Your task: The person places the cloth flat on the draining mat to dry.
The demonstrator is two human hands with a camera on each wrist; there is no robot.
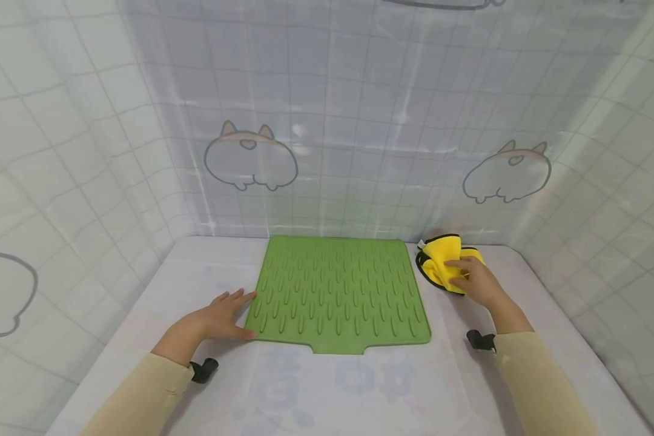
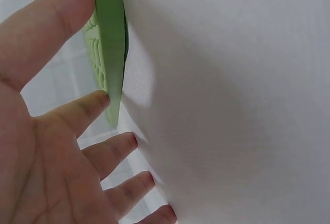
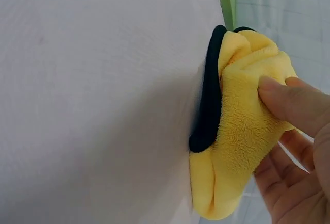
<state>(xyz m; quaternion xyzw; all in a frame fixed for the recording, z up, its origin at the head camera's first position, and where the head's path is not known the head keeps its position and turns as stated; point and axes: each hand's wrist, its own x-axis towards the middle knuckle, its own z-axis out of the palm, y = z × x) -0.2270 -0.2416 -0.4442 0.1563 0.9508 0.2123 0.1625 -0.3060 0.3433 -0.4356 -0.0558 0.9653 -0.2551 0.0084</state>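
A green ridged silicone mat point(image 1: 338, 290) lies flat on the white table, its short tab towards the front. My left hand point(image 1: 218, 318) touches the mat's left edge with thumb and forefinger, fingers spread and fairly straight. In the left wrist view, the thumb rests against the rim of the mat point(image 2: 111, 38), while the other fingertips reach down to the table. To the right of the mat, a crumpled yellow towel point(image 1: 444, 257) with black edging sits on the table. My right hand point(image 1: 479, 284) pinches it, thumb on the near side in the right wrist view, fingers partly hidden behind.
Sheets with a grid pattern and cartoon animal outlines point(image 1: 251, 160) stand at the back and both sides of the table point(image 1: 207, 399). A black wrist mount point(image 1: 204, 369) shows at the left cuff and another black mount point(image 1: 481, 340) at the right.
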